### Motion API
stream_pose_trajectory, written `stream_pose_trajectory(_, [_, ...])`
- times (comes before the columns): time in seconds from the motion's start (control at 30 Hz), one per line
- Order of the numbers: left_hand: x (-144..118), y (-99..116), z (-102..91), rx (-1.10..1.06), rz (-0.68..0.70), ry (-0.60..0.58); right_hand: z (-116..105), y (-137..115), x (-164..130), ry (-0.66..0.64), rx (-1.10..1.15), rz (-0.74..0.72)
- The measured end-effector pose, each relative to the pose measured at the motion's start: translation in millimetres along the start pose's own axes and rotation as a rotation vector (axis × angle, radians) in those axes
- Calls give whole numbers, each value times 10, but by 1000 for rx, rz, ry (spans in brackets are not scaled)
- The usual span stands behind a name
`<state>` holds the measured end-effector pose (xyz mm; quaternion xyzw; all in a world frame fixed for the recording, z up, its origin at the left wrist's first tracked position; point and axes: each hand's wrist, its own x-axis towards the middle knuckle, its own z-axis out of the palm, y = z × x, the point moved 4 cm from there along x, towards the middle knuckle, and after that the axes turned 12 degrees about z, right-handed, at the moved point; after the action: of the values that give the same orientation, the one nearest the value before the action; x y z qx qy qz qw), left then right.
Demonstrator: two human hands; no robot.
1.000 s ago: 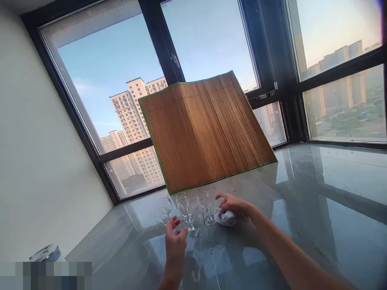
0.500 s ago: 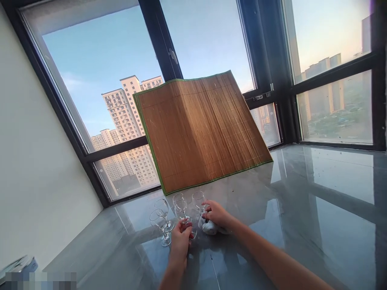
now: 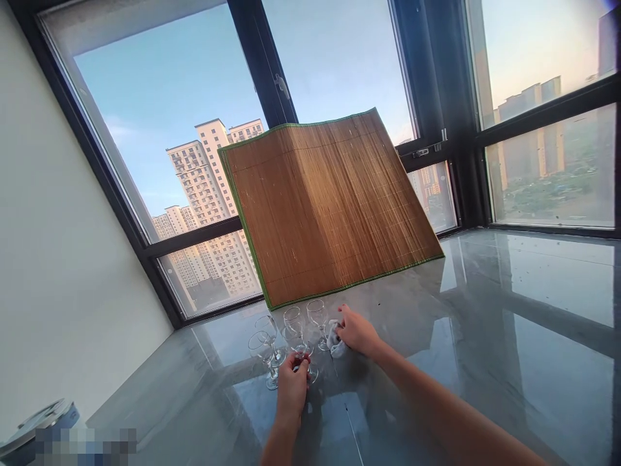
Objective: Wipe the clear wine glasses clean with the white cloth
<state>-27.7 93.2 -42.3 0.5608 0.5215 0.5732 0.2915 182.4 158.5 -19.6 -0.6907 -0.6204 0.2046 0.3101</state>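
— Pinching the stem of the near glass [image 3: 294, 340], or so it looks, the left hand [image 3: 292, 383] has thumb and fingertips brought narrow. And the right hand [image 3: 358, 330]?

— It rests ahead and to the right of the left one, fingers bent over a crumpled white cloth [image 3: 337, 346], index finger pointing forward.

— Where's the other glassware?

— Beyond the left hand and to its left stand two glasses [image 3: 260, 348]; a further glass [image 3: 292, 316] is behind the near one; the far-right glass [image 3: 317, 313] is just left of the cloth. Whether those two touch, I can't tell.

— Which hand is nearer to that last one?

— The right. The glass stands on its foot, long axis upright, bowl just left of those fingers.

— Edges and room?

— Ahead of both hands, the lower edge of a brown slatted mat [image 3: 339, 207] runs behind the glasses. Around the left hand they stand close together. The wider stretch of glossy grey surface [image 3: 485, 330] lies right of the right hand, towards the window frame [image 3: 466, 188].
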Motion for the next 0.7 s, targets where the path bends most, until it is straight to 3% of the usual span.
stream_pose_trajectory(0.13, [-134,233,56,167,289,-62,-284,116,-80,118,-143,59])
stream_pose_trajectory(0.27, [-240,455,299,320,491,-164,-496,11,-262,330,-314,112])
stream_pose_trajectory(0.4, [-171,601,620,348,652,-229,-346,-81,-402,150,-335,83])
stream_pose_trajectory(0.5, [-96,591,772,297,680,-130,-163,-56,-405,39,-378,-20])
stream_pose_trajectory(0.6, [-103,523,829,275,681,-110,-107,42,-304,26,-384,-55])
stream_pose_trajectory(0.7, [-137,516,762,344,687,-107,-181,155,-148,62,-311,-2])
